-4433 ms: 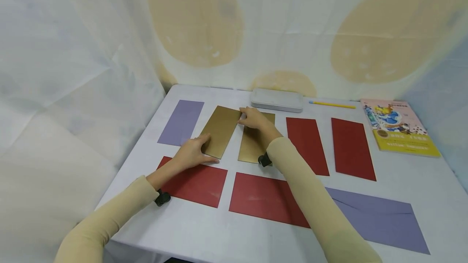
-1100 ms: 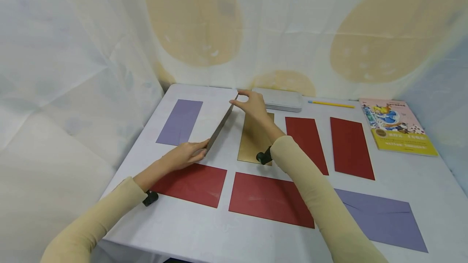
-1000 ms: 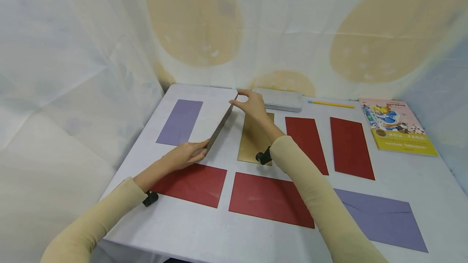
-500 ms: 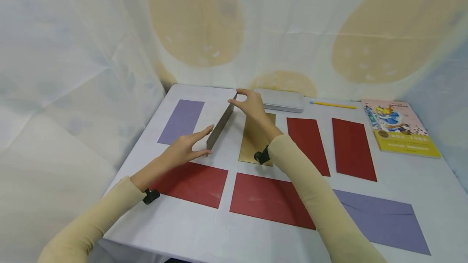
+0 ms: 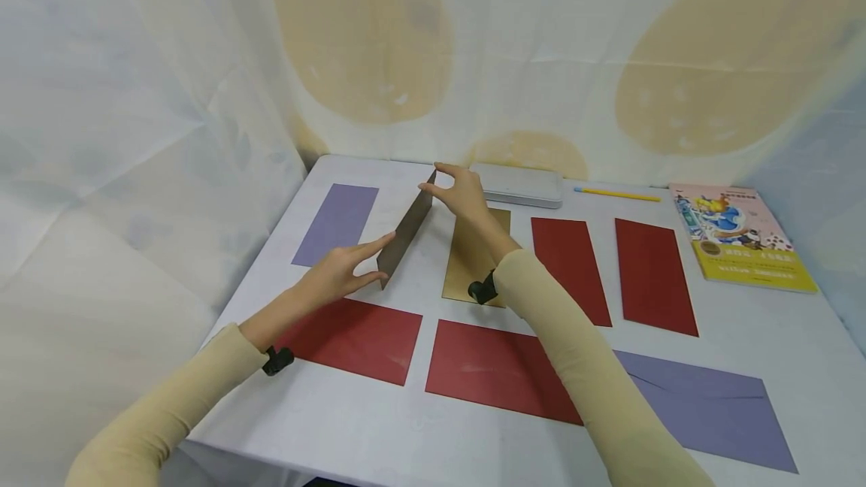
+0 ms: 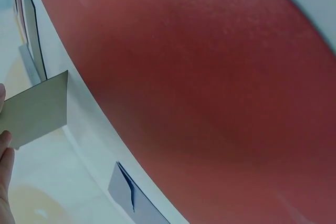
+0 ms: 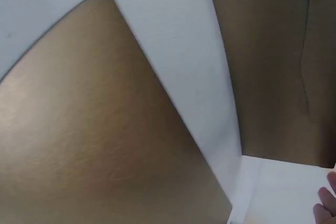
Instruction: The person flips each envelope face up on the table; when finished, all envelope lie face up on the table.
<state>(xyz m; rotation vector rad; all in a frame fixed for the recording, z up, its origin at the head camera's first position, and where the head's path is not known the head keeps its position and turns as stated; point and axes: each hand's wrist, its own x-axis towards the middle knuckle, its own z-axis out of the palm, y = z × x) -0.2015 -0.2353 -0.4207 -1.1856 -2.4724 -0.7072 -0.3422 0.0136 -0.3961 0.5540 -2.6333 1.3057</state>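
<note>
A gold envelope stands tilted on its long edge, its brownish face towards me. At its far top corner, my right hand pinches it between thumb and fingers. My left hand is at the near end, thumb and fingers straight and spread, fingertips right at the envelope's edge. A seam line runs down the held envelope in the right wrist view. To its right a second gold envelope lies flat, partly under my right forearm. In the left wrist view, a red envelope fills most of the frame.
Two red envelopes lie to the right, two more in front. Purple envelopes lie at back left and front right. A grey case, a yellow pencil and a book line the back.
The gold envelope, lying nearly flat earlier, has been turned up onto its edge, and its brownish face has swung further into view. My left fingers, gripping its near end a second ago, have spread apart.
</note>
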